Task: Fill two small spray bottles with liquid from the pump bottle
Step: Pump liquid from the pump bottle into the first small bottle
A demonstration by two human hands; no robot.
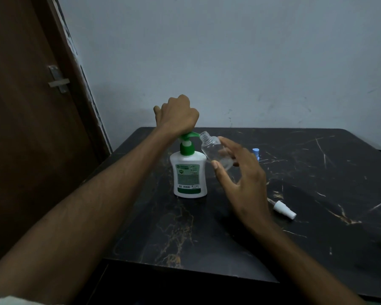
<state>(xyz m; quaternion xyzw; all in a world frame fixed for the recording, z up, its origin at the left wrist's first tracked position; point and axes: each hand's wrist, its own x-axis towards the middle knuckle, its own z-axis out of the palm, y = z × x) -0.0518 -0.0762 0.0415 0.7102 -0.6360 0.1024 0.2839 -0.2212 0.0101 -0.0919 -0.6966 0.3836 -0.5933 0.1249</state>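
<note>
A white pump bottle (189, 175) with a green pump head (186, 138) stands on the black marble table (317, 172). My left hand (177, 114) sits on top of the pump head with its fingers curled over it. My right hand (240, 177) holds a small clear spray bottle (213, 149) between thumb and fingers. The bottle has no cap, is tilted, and its open mouth is right at the green nozzle's tip. Just behind my right hand shows a blue spray top (256, 153); whatever is under it is hidden. A white spray head (284, 209) lies on the table to the right.
A brown wooden door (31, 128) with a metal latch (58, 80) stands to the left of the table. A grey wall (229, 62) runs behind. The table's front edge (185, 269) is close to me.
</note>
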